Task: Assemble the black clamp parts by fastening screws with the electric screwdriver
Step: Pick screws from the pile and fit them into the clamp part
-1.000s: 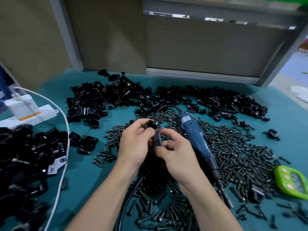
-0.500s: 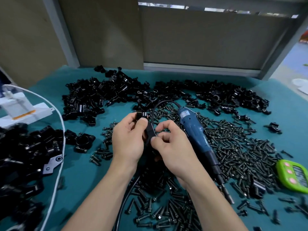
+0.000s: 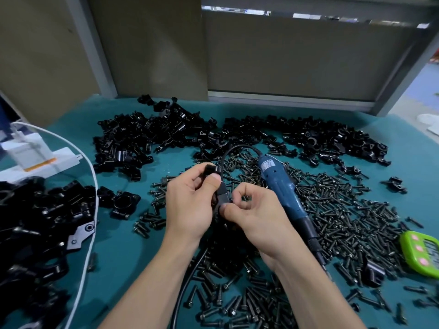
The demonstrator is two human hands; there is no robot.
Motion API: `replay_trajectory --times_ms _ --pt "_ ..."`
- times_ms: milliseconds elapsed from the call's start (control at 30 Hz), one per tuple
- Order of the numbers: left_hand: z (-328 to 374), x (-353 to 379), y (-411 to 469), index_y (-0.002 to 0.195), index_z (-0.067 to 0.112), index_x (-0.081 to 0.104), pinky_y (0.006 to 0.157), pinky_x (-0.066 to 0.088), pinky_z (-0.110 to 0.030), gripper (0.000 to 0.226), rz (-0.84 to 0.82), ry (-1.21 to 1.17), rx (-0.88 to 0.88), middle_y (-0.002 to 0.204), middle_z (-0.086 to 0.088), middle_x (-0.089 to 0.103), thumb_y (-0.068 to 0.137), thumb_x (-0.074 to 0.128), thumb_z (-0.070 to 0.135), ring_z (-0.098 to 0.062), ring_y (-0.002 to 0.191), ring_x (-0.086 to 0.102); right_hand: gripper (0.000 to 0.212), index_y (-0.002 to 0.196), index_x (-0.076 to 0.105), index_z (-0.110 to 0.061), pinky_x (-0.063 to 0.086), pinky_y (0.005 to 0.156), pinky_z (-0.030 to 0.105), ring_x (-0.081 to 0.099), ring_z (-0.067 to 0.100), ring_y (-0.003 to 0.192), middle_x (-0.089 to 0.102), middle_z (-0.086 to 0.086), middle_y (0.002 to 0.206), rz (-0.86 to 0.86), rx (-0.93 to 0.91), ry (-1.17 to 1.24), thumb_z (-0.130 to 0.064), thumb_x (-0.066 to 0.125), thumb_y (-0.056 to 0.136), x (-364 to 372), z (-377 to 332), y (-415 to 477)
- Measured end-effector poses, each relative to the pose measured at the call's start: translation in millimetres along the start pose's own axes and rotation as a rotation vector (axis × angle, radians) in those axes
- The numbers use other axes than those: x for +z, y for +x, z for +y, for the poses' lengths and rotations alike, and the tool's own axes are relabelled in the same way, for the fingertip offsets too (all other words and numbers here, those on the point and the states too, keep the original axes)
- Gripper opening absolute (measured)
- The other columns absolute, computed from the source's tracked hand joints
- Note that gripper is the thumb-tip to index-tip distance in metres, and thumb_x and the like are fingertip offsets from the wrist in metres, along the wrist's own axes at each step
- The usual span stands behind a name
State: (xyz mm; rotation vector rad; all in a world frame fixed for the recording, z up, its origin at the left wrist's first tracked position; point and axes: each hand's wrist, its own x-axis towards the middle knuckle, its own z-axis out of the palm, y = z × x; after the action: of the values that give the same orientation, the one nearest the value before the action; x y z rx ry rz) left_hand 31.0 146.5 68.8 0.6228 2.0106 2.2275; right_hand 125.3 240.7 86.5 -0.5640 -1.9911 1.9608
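While the teal table cover (image 3: pixel 133 257) is taking up most of the view, heaps of loose black clamp parts (image 3: pixel 147 138) are lying across its far side. Another dark heap of clamp pieces (image 3: pixel 35 222) is sitting at the left edge. A wide scatter of dark screws (image 3: pixel 356 210) is spreading over the middle and right, reaching down to the near edge. A white power unit (image 3: pixel 35 160) is standing at the far left, with a white cable (image 3: pixel 90 233) curving from it toward the near edge.

The blue electric screwdriver (image 3: pixel 282 186) is lying on the screws just beside the right hand (image 3: pixel 256 214). Its long axis is running from far centre to near right. Its dark bit end is pointing toward the person and passing under the right wrist. Its black cord (image 3: pixel 237 147) is looping off the far end and passing behind the hands.

The left hand (image 3: pixel 190 203) is pinching the upper end of a black clamp part (image 3: pixel 219 186) between thumb and forefinger. The right hand is pinching the lower end with curled fingers. The part is being held above the screws at the centre of the table. Its long axis is running roughly away from the person, leaning slightly left at the top. A green timer (image 3: pixel 418 252) is lying at the right edge.
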Motion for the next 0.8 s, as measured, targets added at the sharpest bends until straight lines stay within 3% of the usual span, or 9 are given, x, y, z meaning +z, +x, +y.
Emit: replay_trajectory --times_ms 100,167,233,300,400,533,633,700,800 --pt "8.3 1.7 2.9 0.085 0.028 0.080 0.063 0.054 -0.021 0.032 0.010 -0.178 -0.082 0.076 0.003 0.071 0.100 0.064 0.005 -0.010 0.067 0.062 0.030 0.078 0.049 -0.023 0.038 0.051 0.033 0.042 0.012 0.051 0.056 -0.008 0.060 0.190 -0.139 -0.232 -0.038 0.075 0.076 1.6 2.4 -2.2" --pt "12.0 1.5 5.9 0.087 0.029 0.080 0.068 0.059 -0.027 0.031 0.016 -0.320 -0.169 0.083 0.000 0.073 0.101 0.063 0.007 -0.013 0.073 0.065 0.034 0.083 0.050 -0.029 0.050 0.059 0.043 0.056 0.019 0.058 0.067 -0.003 0.072 0.188 -0.121 -0.158 -0.049 0.075 0.071 4.5 1.9 -5.5" --pt "14.7 -0.1 7.2 0.090 0.025 0.078 0.070 0.064 -0.033 0.025 -0.013 -0.475 -0.270 0.088 -0.006 0.076 0.101 0.061 0.010 -0.018 0.075 0.072 0.031 0.090 0.056 -0.031 0.058 0.061 0.041 0.066 0.025 0.066 0.069 -0.001 0.076 0.080 -0.054 0.012 -0.038 0.080 0.073 8.0 3.1 -6.7" --pt "16.7 -2.1 7.4 0.092 0.022 0.075 0.066 0.063 -0.031 0.019 -0.064 -0.561 -0.306 0.089 -0.009 0.077 0.097 0.062 0.010 -0.021 0.076 0.075 0.026 0.100 0.063 -0.024 0.059 0.060 0.035 0.068 0.024 0.066 0.069 -0.003 0.072 0.045 -0.035 0.181 -0.016 0.079 0.082 9.8 3.4 -7.4" --pt "18.3 -6.0 10.1 0.086 0.029 0.078 0.070 0.062 -0.031 0.017 -0.119 -0.501 -0.233 0.086 -0.010 0.074 0.083 0.068 0.016 -0.024 0.079 0.074 0.029 0.100 0.068 -0.030 0.062 0.068 0.034 0.070 0.024 0.071 0.075 0.000 0.080 0.215 -0.124 -0.019 -0.008 0.079 0.083 6.4 4.1 -8.5" --pt "19.9 -15.6 14.1 0.083 0.032 0.082 0.072 0.061 -0.025 0.022 -0.187 -0.299 -0.088 0.083 -0.002 0.073 0.076 0.073 0.012 -0.016 0.079 0.071 0.029 0.092 0.068 -0.039 0.053 0.062 0.012 0.067 0.005 0.076 0.071 -0.022 0.087 0.350 -0.226 -0.281 -0.012 0.075 0.083 3.6 2.7 -12.5" --pt "20.0 -19.6 14.1 0.079 0.029 0.081 0.080 0.063 -0.032 0.032 -0.236 -0.255 -0.038 0.088 -0.002 0.078 0.076 0.075 -0.002 -0.017 0.086 0.072 0.031 0.090 0.066 -0.039 0.050 0.055 0.015 0.062 0.007 0.068 0.067 -0.017 0.084 0.409 -0.305 -0.376 -0.010 0.076 0.086 2.6 2.6 -14.0" --pt "17.8 -21.1 14.2 0.078 0.024 0.076 0.085 0.062 -0.036 0.043 -0.239 -0.248 -0.027 0.093 -0.008 0.079 0.079 0.071 -0.019 -0.022 0.091 0.073 0.032 0.091 0.066 -0.040 0.046 0.059 0.010 0.060 0.004 0.071 0.064 -0.015 0.083 0.431 -0.382 -0.445 -0.012 0.080 0.086 1.8 1.8 -15.3" --pt "17.1 -20.1 12.2 0.078 0.022 0.066 0.079 0.060 -0.031 0.034 -0.263 -0.292 -0.082 0.097 -0.012 0.078 0.077 0.078 -0.011 -0.022 0.091 0.072 0.033 0.093 0.064 -0.038 0.042 0.064 0.010 0.055 0.007 0.075 0.056 -0.016 0.075 0.467 -0.467 -0.545 -0.013 0.083 0.083 2.8 2.1 -16.8"
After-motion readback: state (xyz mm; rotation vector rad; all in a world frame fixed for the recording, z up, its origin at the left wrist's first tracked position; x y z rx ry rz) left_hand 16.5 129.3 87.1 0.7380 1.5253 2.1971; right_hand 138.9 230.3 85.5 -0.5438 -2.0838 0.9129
